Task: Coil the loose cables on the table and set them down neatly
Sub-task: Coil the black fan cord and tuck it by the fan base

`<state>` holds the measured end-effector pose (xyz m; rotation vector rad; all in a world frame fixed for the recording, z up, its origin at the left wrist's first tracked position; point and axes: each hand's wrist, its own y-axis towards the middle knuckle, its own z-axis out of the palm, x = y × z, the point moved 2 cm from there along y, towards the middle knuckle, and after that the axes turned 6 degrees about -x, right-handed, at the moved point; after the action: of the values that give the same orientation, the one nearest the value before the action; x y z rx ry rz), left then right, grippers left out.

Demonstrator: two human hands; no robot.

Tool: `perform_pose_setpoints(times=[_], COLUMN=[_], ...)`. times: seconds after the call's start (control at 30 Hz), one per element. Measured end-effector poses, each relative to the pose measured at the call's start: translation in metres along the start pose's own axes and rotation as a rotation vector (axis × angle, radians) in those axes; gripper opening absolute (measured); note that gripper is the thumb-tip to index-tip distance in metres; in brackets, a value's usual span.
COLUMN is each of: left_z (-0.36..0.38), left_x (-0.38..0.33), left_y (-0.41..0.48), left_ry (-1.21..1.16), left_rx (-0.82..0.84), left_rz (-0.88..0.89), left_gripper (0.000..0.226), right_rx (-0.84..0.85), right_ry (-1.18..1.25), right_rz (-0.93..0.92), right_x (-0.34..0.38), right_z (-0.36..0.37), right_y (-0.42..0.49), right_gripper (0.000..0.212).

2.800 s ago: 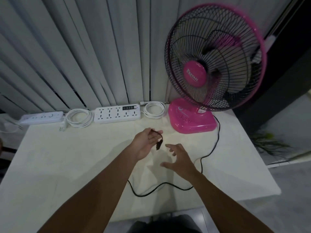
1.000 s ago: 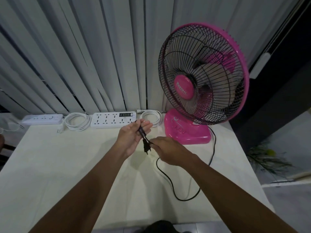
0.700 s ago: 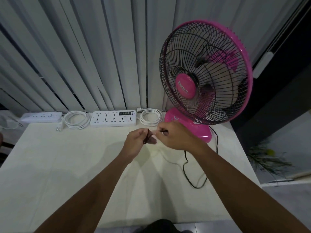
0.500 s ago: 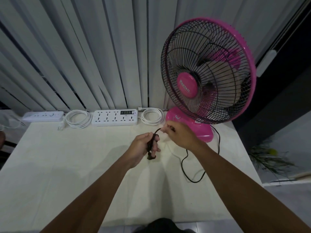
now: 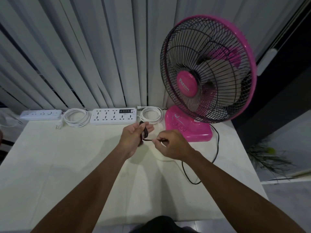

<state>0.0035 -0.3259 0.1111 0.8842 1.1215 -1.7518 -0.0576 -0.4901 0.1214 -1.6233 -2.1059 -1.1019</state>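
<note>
The fan's black cable (image 5: 216,145) runs from behind the pink fan base (image 5: 188,127) down the table's right side, loops near the front right, and comes up under my right wrist. My left hand (image 5: 133,140) holds a small bundle of black loops across its palm, fingers half curled. My right hand (image 5: 171,145) pinches the cable just right of that bundle, with a short taut stretch between the two hands. The plug is hidden among the loops.
Along the back edge lie a small white power strip (image 5: 41,114), a coiled white cable (image 5: 76,117), a large white power strip (image 5: 113,116) and a second white coil (image 5: 151,114). The pink fan (image 5: 208,69) stands at the back right. Grey vertical blinds hang behind the cream table (image 5: 58,165).
The right hand dropped from beside the fan base to below and right of the left hand, laying cable over the left palm. The slack loop on the table has shrunk.
</note>
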Motion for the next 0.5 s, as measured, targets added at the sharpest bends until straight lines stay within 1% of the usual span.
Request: perform_pose_setpoints(times=[0.07, 0.1, 0.13, 0.2, 0.3, 0.37, 0.47, 0.5], left_z=[0.003, 0.006, 0.009, 0.015, 0.024, 0.030, 0.035, 0.035], left_x=[0.002, 0.003, 0.004, 0.005, 0.004, 0.006, 0.004, 0.002], left_y=[-0.006, -0.009, -0.012, -0.016, -0.020, -0.021, -0.013, -0.008], left_ry=[0.204, 0.306, 0.384, 0.418, 0.317, 0.172, -0.171, -0.263], left_rx=[-0.021, -0.001, 0.040, 0.147, 0.262, 0.285, 0.239, 0.195], left_rz=[0.011, -0.003, -0.036, -0.109, -0.163, -0.208, -0.231, -0.217], left_gripper=[0.022, 0.023, 0.026, 0.035, 0.040, 0.037, 0.034, 0.034], right_rx=[-0.058, -0.071, -0.076, -0.065, -0.079, -0.096, -0.059, -0.024], right_ry=[0.153, 0.201, 0.230, 0.260, 0.344, 0.356, 0.250, 0.193], right_rz=[0.143, 0.207, 0.264, 0.362, 0.442, 0.451, 0.409, 0.391], right_x=[-0.003, -0.005, -0.008, -0.018, -0.033, -0.039, -0.047, -0.050], right_z=[-0.004, -0.005, -0.006, -0.008, -0.008, -0.005, 0.003, 0.006], right_y=[0.006, 0.010, 0.012, 0.016, 0.013, 0.006, -0.011, -0.018], right_gripper=[0.033, 0.034, 0.036, 0.036, 0.025, 0.017, 0.027, 0.024])
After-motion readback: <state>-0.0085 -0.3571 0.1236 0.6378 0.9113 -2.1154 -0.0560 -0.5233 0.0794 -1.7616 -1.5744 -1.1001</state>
